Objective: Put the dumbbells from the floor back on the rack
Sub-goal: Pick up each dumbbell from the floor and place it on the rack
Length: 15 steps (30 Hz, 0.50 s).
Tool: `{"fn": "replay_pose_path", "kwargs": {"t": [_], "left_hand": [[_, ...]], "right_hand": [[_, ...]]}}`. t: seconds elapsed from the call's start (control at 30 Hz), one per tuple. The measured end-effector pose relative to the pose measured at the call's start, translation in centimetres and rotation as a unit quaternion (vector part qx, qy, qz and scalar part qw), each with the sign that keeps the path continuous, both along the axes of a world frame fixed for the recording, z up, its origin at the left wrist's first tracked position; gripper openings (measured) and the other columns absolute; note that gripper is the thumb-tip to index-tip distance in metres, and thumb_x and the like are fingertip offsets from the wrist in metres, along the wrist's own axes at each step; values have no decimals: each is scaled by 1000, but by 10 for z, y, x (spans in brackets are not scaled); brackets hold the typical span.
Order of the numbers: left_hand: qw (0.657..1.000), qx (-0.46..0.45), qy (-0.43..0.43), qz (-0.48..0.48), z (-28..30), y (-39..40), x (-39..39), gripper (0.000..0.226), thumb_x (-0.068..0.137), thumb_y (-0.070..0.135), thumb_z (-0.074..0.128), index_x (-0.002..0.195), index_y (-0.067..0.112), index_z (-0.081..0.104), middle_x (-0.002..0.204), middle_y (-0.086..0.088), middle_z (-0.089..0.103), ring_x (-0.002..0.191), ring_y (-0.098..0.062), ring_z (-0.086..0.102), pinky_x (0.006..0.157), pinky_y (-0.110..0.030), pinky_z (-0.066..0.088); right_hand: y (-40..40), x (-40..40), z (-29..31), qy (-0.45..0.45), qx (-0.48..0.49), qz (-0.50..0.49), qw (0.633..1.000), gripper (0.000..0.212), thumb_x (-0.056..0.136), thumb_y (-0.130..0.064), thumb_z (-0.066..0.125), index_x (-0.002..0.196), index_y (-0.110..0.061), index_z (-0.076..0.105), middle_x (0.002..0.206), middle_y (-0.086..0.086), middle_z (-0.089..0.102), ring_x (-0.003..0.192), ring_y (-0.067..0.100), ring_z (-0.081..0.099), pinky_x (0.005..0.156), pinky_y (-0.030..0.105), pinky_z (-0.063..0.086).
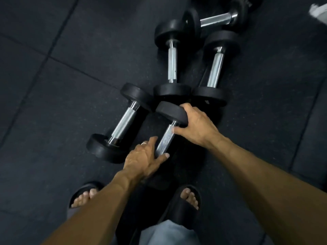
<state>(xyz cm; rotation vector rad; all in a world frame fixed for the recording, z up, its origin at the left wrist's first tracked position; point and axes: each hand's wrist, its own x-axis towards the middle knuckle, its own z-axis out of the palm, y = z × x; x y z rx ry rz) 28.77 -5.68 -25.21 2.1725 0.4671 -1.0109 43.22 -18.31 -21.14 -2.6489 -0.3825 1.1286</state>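
On the dark speckled rubber floor tiles point(70, 85), a black round-headed dumbbell with a knurled steel handle point(122, 124) lay at the left. Just right of it, the left hand point(145, 158) curled loosely about the lower handle of the nearest black dumbbell point(164, 138), thumb spread beneath, probably to take its weight. The right hand point(192, 126) cupped its far rubber head, fingers pressed together, likely steadying it. Three more dumbbells point(172, 64) lay beyond; no rack showed.

Gym weights area: black speckled rubber tile floor point(74, 96), several black round-headed, chrome-handled dumbbells point(172, 65) lying on it.
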Motion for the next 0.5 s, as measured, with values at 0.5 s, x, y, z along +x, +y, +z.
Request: {"fn": "replay_pose_path", "kwargs": {"t": [0.5], "left_hand": [[999, -9, 31, -33, -17, -9, 5, 56, 80, 54, 66, 126, 32, 44, 117, -6, 64, 106, -29, 60, 89, -38, 47]], "right_hand": [[-22, -16, 8, -58, 96, -75, 991, 39, 78, -26, 78, 115, -26, 67, 97, -6, 73, 93, 16, 69, 88, 34, 55]]}}
